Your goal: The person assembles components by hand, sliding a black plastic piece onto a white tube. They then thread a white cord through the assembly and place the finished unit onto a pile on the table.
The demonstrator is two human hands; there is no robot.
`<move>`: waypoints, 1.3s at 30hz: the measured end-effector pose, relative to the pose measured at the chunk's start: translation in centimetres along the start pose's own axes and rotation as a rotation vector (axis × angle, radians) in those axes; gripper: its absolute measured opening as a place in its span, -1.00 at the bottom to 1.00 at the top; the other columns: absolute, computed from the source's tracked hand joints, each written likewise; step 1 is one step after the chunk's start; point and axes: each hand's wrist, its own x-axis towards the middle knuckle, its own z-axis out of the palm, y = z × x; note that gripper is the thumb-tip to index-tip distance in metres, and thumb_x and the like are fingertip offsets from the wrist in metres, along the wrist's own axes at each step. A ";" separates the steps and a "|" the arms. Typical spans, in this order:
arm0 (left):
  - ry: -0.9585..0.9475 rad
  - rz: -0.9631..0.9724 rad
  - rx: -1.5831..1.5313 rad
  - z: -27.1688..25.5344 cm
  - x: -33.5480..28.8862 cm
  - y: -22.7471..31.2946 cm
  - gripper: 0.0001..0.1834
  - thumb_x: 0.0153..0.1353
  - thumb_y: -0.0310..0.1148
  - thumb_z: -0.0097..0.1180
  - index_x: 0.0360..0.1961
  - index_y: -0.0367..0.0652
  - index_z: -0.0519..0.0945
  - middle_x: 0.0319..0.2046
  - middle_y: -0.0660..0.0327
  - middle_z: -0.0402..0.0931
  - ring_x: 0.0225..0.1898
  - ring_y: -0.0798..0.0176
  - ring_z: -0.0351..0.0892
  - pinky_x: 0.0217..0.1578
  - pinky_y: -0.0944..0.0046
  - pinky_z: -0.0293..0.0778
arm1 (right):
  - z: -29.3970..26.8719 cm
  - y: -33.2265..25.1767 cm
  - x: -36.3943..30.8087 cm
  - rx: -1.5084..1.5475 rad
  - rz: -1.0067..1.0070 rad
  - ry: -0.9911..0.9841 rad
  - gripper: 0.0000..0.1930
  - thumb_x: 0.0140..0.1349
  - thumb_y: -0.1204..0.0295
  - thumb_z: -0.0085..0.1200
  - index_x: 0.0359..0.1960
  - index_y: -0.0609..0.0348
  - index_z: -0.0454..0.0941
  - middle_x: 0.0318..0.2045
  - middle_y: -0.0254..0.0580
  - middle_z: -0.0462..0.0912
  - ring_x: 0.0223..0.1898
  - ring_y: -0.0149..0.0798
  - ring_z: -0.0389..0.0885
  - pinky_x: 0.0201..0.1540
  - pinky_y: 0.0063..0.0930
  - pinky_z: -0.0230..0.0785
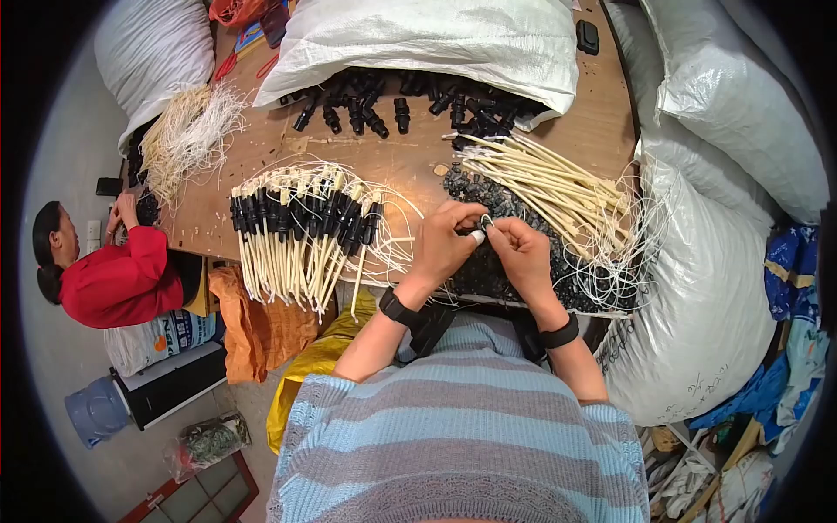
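Note:
My left hand [443,237] and my right hand [525,254] meet above the table's near edge, fingertips pinched together. Between them is a small dark ring-like piece [486,221], partly covered by the fingers. Something white wraps the left thumb tip. Below and behind the hands spreads a heap of small black parts [558,283]. To the right, a bundle of cream rods [545,187] with thin white strings lies across that heap. Left of my hands, several cream rods fitted with black connectors [301,218] lie side by side, strings trailing from them.
A white woven sack [427,39] lies at the back, black connectors [356,113] spilling from its mouth onto the brown table [392,161]. Full white sacks [697,305] crowd the right side. At far left, a person in red [118,275] works beside a pile of pale strings [192,131].

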 end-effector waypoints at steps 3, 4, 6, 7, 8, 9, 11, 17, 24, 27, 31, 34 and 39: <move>-0.106 -0.072 -0.059 0.0 0.0 -0.6 -0.76 0.00 -0.64 0.17 -0.25 -0.26 0.66 -0.37 0.23 0.59 -0.38 0.41 0.55 -0.32 0.43 0.45 | 0.3 -0.2 -0.1 -0.228 -0.237 0.113 -0.88 0.22 0.40 0.18 -0.38 0.18 0.60 -0.78 -0.32 0.40 -0.73 -0.47 0.31 -0.63 -0.55 0.17; -0.088 -0.085 -0.087 0.2 0.0 -0.6 -0.77 0.00 -0.64 0.17 -0.26 -0.26 0.67 -0.38 0.25 0.59 -0.38 0.43 0.54 -0.33 0.44 0.44 | 0.2 0.0 -0.1 -0.267 -0.267 0.126 -0.88 0.20 0.40 0.19 -0.40 0.18 0.60 -0.77 -0.30 0.39 -0.73 -0.46 0.32 -0.63 -0.55 0.17; -0.072 -0.098 -0.115 0.3 0.0 -0.6 -0.77 0.00 -0.64 0.17 -0.26 -0.26 0.67 -0.39 0.27 0.58 -0.39 0.45 0.52 -0.34 0.45 0.43 | -0.1 0.2 -0.1 -0.307 -0.296 0.141 -0.88 0.19 0.41 0.20 -0.42 0.17 0.59 -0.77 -0.28 0.39 -0.74 -0.45 0.33 -0.63 -0.54 0.17; -0.120 -0.096 -0.144 0.3 0.1 -0.6 -0.75 0.00 -0.65 0.17 -0.24 -0.26 0.67 -0.38 0.28 0.59 -0.38 0.47 0.52 -0.35 0.45 0.43 | -0.2 0.2 -0.1 -0.311 -0.297 0.135 -0.88 0.18 0.40 0.20 -0.43 0.17 0.59 -0.77 -0.26 0.40 -0.74 -0.43 0.34 -0.63 -0.53 0.18; -0.169 -0.095 -0.172 0.2 0.1 -0.6 -0.74 0.01 -0.65 0.16 -0.23 -0.25 0.67 -0.37 0.29 0.59 -0.37 0.48 0.51 -0.35 0.46 0.43 | -0.3 0.2 -0.1 -0.316 -0.299 0.130 -0.88 0.18 0.40 0.20 -0.45 0.16 0.59 -0.76 -0.25 0.41 -0.74 -0.42 0.35 -0.63 -0.53 0.19; -0.168 -0.094 -0.171 0.1 0.1 -0.5 -0.74 0.01 -0.65 0.16 -0.23 -0.25 0.67 -0.37 0.29 0.59 -0.37 0.48 0.51 -0.35 0.46 0.43 | -0.3 0.2 -0.1 -0.316 -0.300 0.129 -0.88 0.18 0.40 0.20 -0.45 0.16 0.59 -0.76 -0.25 0.41 -0.74 -0.42 0.35 -0.63 -0.53 0.19; -0.182 -0.093 -0.152 0.0 0.2 -0.2 -0.69 0.02 -0.68 0.12 -0.18 -0.25 0.66 -0.37 0.31 0.59 -0.33 0.49 0.53 -0.31 0.48 0.45 | -0.3 0.1 -0.3 -0.335 -0.311 0.135 -0.88 0.17 0.40 0.21 -0.46 0.16 0.59 -0.75 -0.22 0.43 -0.74 -0.39 0.37 -0.63 -0.51 0.20; -0.056 -0.135 -0.299 0.6 -0.5 -0.7 -0.64 0.02 -0.73 0.07 -0.12 -0.29 0.64 -0.32 0.27 0.62 -0.26 0.47 0.60 -0.22 0.48 0.51 | 0.0 -0.2 -0.5 -0.349 -0.313 0.124 -0.90 0.15 0.42 0.21 -0.46 0.14 0.60 -0.73 -0.18 0.45 -0.74 -0.35 0.39 -0.62 -0.49 0.22; -0.043 -0.081 -0.225 0.2 -0.2 -0.1 -0.75 0.01 -0.70 0.09 -0.24 -0.34 0.63 -0.35 0.25 0.65 -0.29 0.44 0.65 -0.27 0.48 0.53 | -0.1 -0.3 -0.6 -0.393 -0.381 0.092 -0.93 0.15 0.43 0.21 -0.39 0.14 0.62 -0.67 -0.15 0.52 -0.72 -0.31 0.46 -0.61 -0.47 0.27; 0.061 0.021 -0.087 -0.1 -0.1 -0.2 -0.78 -0.05 -0.68 0.13 -0.32 -0.27 0.65 -0.43 0.27 0.63 -0.34 0.38 0.62 -0.29 0.43 0.50 | 0.0 -0.4 -0.9 -0.324 -0.354 0.070 -0.92 0.14 0.46 0.21 -0.34 0.15 0.64 -0.63 -0.17 0.57 -0.70 -0.34 0.47 -0.60 -0.50 0.28; 0.099 0.229 0.107 -0.5 0.2 -0.1 -0.80 -0.14 -0.62 0.19 -0.43 -0.16 0.67 -0.51 0.27 0.57 -0.39 0.23 0.47 -0.33 0.31 0.38 | -0.1 0.2 -0.8 -0.237 -0.293 0.024 -0.91 0.17 0.51 0.20 -0.30 0.21 0.63 -0.63 -0.30 0.55 -0.66 -0.50 0.42 -0.59 -0.61 0.24; 0.110 0.208 0.114 -0.6 0.1 -0.1 -0.81 -0.17 -0.60 0.19 -0.46 -0.14 0.67 -0.53 0.26 0.55 -0.40 0.20 0.44 -0.34 0.29 0.35 | 0.0 0.1 -0.9 -0.260 -0.362 0.017 -0.91 0.19 0.53 0.20 -0.28 0.25 0.61 -0.66 -0.39 0.51 -0.64 -0.60 0.36 -0.58 -0.66 0.20; 0.168 0.139 0.174 -0.8 0.1 -0.3 -0.83 -0.21 -0.60 0.20 -0.51 -0.15 0.64 -0.54 0.25 0.55 -0.39 0.21 0.45 -0.37 0.27 0.36 | -0.4 -0.8 -0.9 -0.411 -0.324 0.029 -0.87 0.15 0.46 0.25 -0.28 0.16 0.62 -0.71 -0.37 0.47 -0.68 -0.58 0.32 -0.62 -0.61 0.17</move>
